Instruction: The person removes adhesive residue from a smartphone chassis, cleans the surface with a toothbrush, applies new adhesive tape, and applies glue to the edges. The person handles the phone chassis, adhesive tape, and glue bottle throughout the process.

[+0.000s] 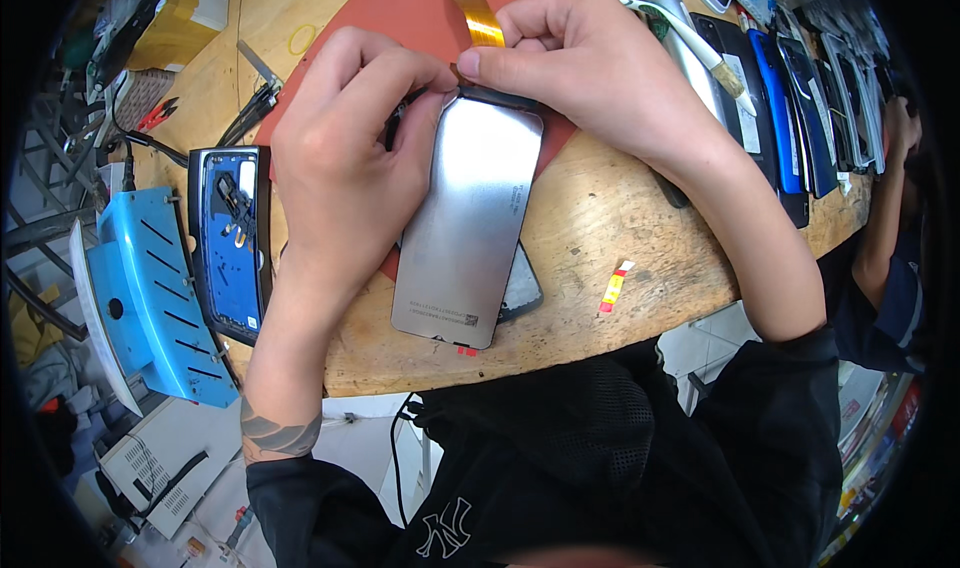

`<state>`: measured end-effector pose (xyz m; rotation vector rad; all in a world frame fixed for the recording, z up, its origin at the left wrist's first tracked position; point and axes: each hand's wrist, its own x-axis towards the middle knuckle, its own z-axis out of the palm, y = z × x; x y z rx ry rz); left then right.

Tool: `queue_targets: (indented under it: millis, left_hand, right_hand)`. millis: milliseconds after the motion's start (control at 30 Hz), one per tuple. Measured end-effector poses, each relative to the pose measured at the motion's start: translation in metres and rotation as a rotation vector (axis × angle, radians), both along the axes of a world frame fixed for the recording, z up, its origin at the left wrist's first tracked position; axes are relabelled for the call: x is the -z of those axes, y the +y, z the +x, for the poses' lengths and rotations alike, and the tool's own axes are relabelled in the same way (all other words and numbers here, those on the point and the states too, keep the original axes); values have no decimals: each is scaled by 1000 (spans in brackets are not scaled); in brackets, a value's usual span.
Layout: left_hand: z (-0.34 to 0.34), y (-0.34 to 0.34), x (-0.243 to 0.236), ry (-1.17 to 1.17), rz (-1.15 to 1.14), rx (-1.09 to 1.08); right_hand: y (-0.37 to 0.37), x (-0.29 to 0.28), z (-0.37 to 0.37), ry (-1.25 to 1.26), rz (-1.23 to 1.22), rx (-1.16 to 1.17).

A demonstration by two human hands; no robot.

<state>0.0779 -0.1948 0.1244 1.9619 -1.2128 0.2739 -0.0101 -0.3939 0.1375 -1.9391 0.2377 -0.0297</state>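
Note:
A phone screen panel (468, 218) lies with its silver metal back up, slanting across the wooden bench. From its top edge an orange-gold flex cable (478, 18) stands up, with metallic contacts at its end. My left hand (345, 133) is closed at the panel's upper left corner, thumb and index fingertip pinching its top edge. My right hand (600, 78) is closed beside the cable, thumb and fingers pinching at its lower part. The exact grip points are partly hidden by the fingers. Under the panel, part of a dark flat piece (522, 286) shows.
A red mat (390, 13) lies beneath my hands. Left are a blue phone housing (232, 243) and a light-blue slotted device (160, 293). A brush (725, 73) and several phones (790, 118) line the right. A yellow-red strip (615, 288) lies nearer; another person's arm (880, 238) shows far right.

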Motion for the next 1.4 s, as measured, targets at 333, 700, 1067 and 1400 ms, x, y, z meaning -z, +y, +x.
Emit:
queue_targets:
  millis: [333,700,1067,1400]
  left_hand:
    - [1,0,1,-6,48,24]
    - [-3,4,-2,24,127,6]
    - [-15,8,-10,47,206,-9]
    - [-27,14,-21,152,280,55]
  right_hand:
    - [0,3,2,14,-143,30]
    - [4,8,2,-23,-209,52]
    - [7,11,1,-40,-162,55]
    - [7,9,0,-44,-157,64]
